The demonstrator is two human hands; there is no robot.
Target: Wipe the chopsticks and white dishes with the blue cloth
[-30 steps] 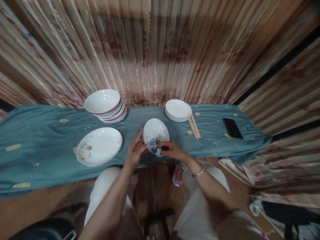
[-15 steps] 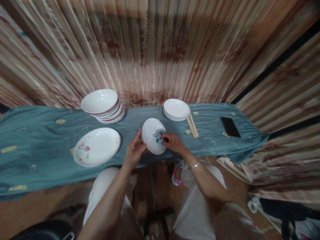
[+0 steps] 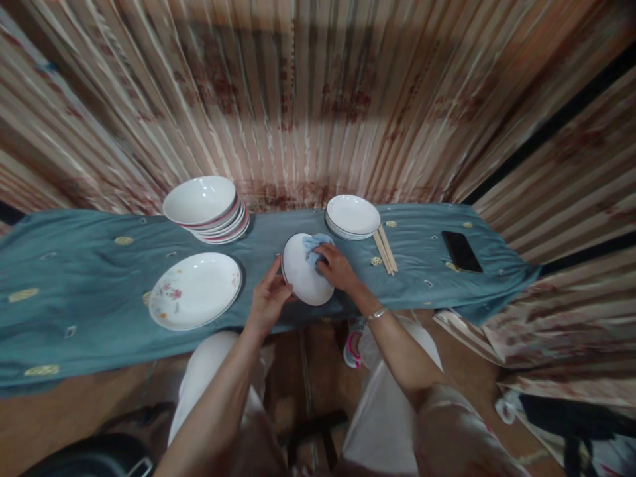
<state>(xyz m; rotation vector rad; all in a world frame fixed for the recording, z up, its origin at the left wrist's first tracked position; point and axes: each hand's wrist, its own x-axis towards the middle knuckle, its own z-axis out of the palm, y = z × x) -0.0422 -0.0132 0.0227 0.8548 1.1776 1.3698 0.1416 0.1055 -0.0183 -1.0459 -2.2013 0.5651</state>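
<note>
A small white plate (image 3: 303,275) with a dark rim is held tilted over the near middle of the table. My left hand (image 3: 269,295) grips its left edge, with some of the fingers hidden behind it. On the plate's upper right part, my right hand (image 3: 338,266) presses a light blue cloth (image 3: 315,246) against the white face. Behind and to the right stands a short stack of similar plates (image 3: 353,215). A large oval plate with a flower pattern (image 3: 196,291) lies left of my left hand.
At the back left rises a stack of bowls and plates (image 3: 200,202). Chopsticks (image 3: 385,249) lie beside the right plate stack, and a black phone (image 3: 462,251) is farther right. A blue-green cloth (image 3: 99,285) covers the narrow table, with a pleated curtain (image 3: 298,99) behind.
My right hand has moved the blue cloth up the plate, from its right middle to the upper right edge. My left hand keeps its hold on the plate.
</note>
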